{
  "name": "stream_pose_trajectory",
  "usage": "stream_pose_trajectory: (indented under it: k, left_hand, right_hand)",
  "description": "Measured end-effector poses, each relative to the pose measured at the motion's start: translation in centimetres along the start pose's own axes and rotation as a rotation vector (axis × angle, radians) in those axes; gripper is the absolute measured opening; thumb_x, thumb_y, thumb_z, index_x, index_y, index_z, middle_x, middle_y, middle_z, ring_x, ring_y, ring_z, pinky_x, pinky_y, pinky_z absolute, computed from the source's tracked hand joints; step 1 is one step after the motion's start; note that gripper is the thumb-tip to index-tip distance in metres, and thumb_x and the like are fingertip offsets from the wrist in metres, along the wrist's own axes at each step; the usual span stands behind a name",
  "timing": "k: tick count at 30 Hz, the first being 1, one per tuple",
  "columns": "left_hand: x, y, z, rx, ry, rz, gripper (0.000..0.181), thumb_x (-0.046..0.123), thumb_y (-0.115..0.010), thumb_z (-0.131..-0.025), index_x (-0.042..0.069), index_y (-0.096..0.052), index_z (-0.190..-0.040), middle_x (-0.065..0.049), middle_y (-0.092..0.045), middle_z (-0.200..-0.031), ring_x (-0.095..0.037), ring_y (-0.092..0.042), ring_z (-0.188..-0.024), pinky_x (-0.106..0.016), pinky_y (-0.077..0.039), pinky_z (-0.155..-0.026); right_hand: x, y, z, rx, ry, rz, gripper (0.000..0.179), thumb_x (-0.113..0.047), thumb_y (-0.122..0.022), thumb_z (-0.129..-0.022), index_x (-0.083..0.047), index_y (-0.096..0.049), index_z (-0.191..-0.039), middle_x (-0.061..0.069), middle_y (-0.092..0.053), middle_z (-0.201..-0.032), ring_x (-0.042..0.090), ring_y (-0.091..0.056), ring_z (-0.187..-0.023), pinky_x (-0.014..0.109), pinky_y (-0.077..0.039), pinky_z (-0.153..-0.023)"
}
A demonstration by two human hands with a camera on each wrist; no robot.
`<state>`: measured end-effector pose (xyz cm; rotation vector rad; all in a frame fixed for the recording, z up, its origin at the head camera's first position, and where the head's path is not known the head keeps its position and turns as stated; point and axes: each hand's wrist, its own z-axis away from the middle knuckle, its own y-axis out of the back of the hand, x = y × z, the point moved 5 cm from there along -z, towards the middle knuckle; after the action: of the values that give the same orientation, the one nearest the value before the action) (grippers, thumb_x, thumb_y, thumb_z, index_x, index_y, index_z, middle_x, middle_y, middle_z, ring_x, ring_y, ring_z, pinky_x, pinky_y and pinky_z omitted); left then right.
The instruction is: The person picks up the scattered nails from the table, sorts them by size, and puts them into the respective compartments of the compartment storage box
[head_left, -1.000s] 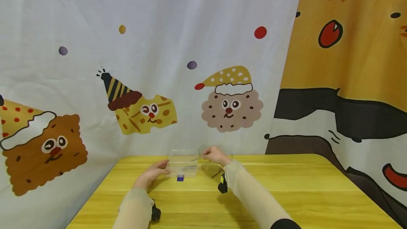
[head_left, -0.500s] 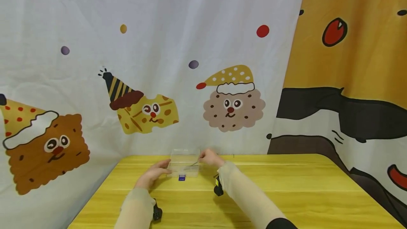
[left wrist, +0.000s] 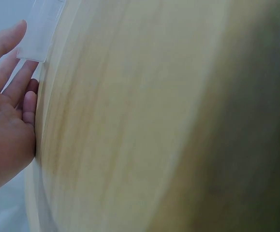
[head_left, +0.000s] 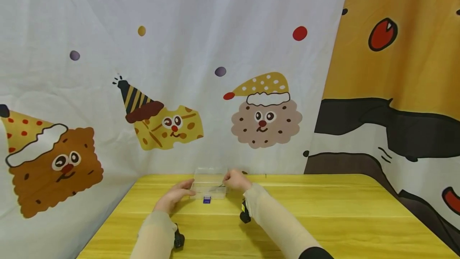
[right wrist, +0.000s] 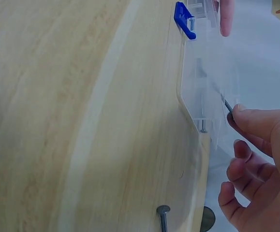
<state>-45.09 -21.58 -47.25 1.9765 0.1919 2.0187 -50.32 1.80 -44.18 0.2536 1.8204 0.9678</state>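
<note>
A clear plastic box (head_left: 198,196) with its lid (head_left: 210,176) raised stands near the back of the wooden table. A blue latch (right wrist: 184,20) is on its front. My left hand (head_left: 177,196) holds the box's left end, thumb on one side and fingers on the other. Over the right end, my right hand (head_left: 236,180) pinches a thin metal nail (right wrist: 228,105) between thumb and forefinger, its point slanting down into the box. The other right fingers are loosely curled. Another flat-headed nail (right wrist: 163,210) lies on the table, to the right of the box.
The wooden table (head_left: 323,207) reaches back to a white curtain (head_left: 179,51) printed with cartoon figures. In the right wrist view, a dark round disc (right wrist: 208,219) shows by the table's edge. Black wrist cameras hang under both sleeves.
My right hand has moved left and slightly down, bringing the nail from beside the box to inside its right end. The left hand stays at the box. The view has shifted slightly.
</note>
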Motion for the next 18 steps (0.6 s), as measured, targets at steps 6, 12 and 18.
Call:
stream_pose_trajectory:
  k: [6,12,18]
  left_hand:
    - [-0.1,-0.1,-0.1,-0.007,0.004,-0.001,0.071,0.006,-0.069,-0.084,-0.003,-0.036,-0.147,-0.028,-0.033,-0.149,-0.044,-0.028,-0.138,-0.059,-0.02,-0.11]
    - [-0.3,-0.2,-0.3,-0.021,0.01,-0.014,0.073,0.008,-0.07,-0.084,-0.001,-0.036,-0.148,-0.028,-0.032,-0.15,-0.044,-0.027,-0.138,-0.059,-0.019,-0.111]
    - [-0.7,0.0,-0.8,-0.04,-0.008,-0.013,0.072,0.006,-0.068,-0.085,-0.002,-0.034,-0.148,-0.027,-0.03,-0.151,-0.044,-0.026,-0.139,-0.059,-0.018,-0.111]
  right_hand:
    - [-0.4,0.0,0.1,0.009,-0.021,0.02,0.013,-0.002,-0.065,-0.09,0.004,-0.075,-0.086,0.01,-0.07,-0.075,0.008,-0.046,-0.05,0.024,-0.044,-0.054]
    - [-0.7,0.8,0.7,0.021,-0.018,0.045,0.013,-0.004,-0.065,-0.089,0.004,-0.076,-0.09,0.01,-0.072,-0.082,0.01,-0.054,-0.059,0.029,-0.051,-0.065]
    - [-0.6,2.5,1.5,0.012,-0.008,0.037,0.018,-0.007,-0.062,-0.093,0.004,-0.075,-0.097,0.016,-0.072,-0.093,0.007,-0.046,-0.062,0.026,-0.044,-0.059]
